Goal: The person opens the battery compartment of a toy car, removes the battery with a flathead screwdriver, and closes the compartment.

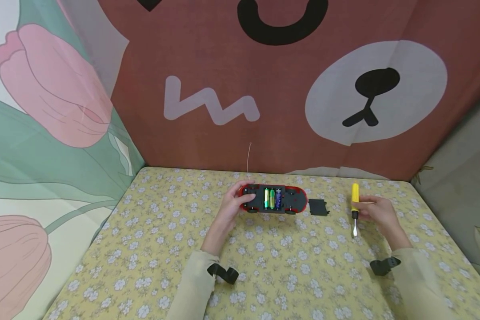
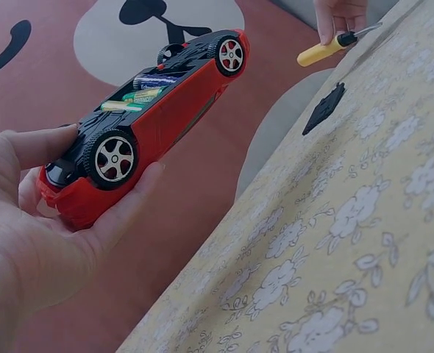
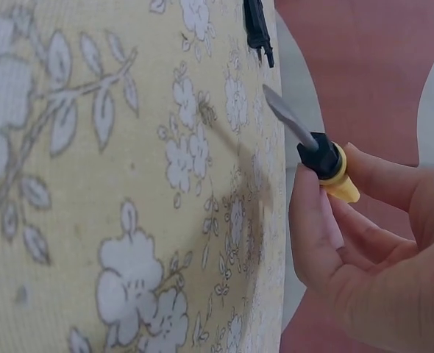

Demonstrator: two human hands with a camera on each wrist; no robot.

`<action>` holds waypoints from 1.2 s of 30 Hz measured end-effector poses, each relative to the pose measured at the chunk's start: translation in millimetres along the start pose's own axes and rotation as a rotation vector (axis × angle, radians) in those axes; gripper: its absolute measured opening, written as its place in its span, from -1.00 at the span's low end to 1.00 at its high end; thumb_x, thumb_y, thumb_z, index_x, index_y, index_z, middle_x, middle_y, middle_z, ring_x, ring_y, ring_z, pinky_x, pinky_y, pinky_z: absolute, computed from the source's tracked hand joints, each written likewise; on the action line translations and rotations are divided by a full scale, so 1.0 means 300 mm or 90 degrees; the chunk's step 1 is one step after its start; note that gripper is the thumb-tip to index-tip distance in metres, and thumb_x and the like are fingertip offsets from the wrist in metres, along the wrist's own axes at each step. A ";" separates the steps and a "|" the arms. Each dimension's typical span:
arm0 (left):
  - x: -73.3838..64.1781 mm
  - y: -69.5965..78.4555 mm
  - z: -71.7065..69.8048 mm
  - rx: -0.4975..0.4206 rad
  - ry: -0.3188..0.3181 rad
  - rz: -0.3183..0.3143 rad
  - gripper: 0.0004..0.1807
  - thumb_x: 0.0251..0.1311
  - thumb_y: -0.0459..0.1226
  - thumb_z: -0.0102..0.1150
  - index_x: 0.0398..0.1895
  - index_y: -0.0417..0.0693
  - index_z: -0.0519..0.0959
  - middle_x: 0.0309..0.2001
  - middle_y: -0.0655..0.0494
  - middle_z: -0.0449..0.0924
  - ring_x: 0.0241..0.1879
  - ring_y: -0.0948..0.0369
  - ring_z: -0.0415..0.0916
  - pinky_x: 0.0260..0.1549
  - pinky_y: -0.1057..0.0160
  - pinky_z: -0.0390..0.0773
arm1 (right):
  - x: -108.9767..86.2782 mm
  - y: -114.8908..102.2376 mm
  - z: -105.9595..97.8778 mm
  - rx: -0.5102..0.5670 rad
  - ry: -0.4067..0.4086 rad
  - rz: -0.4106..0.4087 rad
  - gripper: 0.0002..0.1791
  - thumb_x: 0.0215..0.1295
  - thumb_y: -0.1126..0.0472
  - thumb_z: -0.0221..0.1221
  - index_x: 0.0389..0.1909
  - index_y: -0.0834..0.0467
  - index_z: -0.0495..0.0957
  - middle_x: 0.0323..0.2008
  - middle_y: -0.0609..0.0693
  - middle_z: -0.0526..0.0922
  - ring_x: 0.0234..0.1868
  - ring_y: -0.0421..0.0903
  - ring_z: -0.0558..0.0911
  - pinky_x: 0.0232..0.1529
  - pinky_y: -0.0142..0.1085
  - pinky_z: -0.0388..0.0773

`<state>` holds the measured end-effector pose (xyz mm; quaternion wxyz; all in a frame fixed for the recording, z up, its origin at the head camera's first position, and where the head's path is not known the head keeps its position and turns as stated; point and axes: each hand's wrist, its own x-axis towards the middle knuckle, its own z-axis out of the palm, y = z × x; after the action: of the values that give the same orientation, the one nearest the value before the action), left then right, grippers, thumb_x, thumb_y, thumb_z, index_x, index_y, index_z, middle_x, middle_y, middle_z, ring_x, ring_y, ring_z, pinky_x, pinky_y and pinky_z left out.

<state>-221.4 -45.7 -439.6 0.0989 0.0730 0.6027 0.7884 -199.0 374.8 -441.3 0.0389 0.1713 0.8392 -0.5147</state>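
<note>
A red toy car (image 1: 274, 199) is turned underside up, its black base and wheels showing in the head and left wrist views. My left hand (image 1: 233, 202) grips one end of it, thumb over the base and fingers beneath. Several batteries (image 1: 272, 198), green and dark blue, lie side by side in the uncovered compartment. Off to the right, my right hand (image 1: 378, 215) pinches a flat-bladed screwdriver (image 1: 355, 200) by its yellow handle, blade toward me. Between the two hands a black battery cover (image 1: 318, 207) lies on the cloth.
A yellow floral cloth covers the table (image 1: 264, 266). Behind it hangs a brown curtain (image 1: 208, 146) with a bear print, and a tulip-print curtain (image 1: 48, 133) is at the left. A thin wire antenna (image 1: 248, 158) rises beyond the left hand.
</note>
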 end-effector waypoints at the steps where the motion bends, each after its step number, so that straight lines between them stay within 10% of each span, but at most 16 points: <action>1: 0.000 0.000 0.000 0.001 0.001 0.000 -0.43 0.31 -0.38 0.27 0.39 -0.23 0.45 0.19 -0.14 0.54 -0.08 0.13 0.65 -0.25 0.23 0.69 | 0.003 0.002 0.000 -0.002 -0.001 0.001 -0.31 0.51 0.18 0.20 0.40 0.58 0.22 -0.15 0.11 0.64 -0.40 -0.30 0.68 -0.22 -0.26 0.73; 36: 0.002 0.003 -0.005 -0.028 0.012 -0.010 -0.51 0.28 -0.39 0.28 0.29 -0.04 0.57 0.17 -0.15 0.53 -0.05 0.08 0.64 -0.25 0.21 0.70 | 0.039 0.031 -0.001 -0.049 -0.062 0.032 -0.31 0.46 0.19 0.25 0.37 0.59 0.26 -0.22 0.08 0.65 -0.36 -0.17 0.67 -0.26 -0.22 0.73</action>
<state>-222.4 -47.3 -439.1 0.1007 0.0584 0.5864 0.8016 -207.0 381.9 -451.9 0.0990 0.1653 0.8510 -0.4886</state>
